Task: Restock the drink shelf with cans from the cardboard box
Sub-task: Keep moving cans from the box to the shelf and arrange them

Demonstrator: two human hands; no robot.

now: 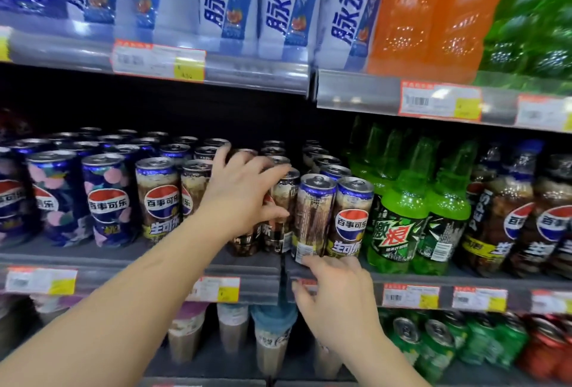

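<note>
Bare forearms reach from the bottom of the frame toward a shop's drink shelf [139,258]. On the middle tier, the left hand [244,191] curls its fingers and thumb round a brown cola can [283,210] standing in the front row, gripping it near the top. Just below and to the right, the right hand [335,290] rests with relaxed, spread fingers at the shelf's front edge, its fingertips at the base of a neighbouring can [312,216] that leans slightly; it holds nothing. Green bottles [399,225] stand just beside these cans. No cardboard box is in view. Full cans like these are probably fairly heavy, rigid and smooth-sided, so a wrap round the mid-body, clear of the rim, looks safest; tall, slim cans packed this closely could topple if nudged.
</note>
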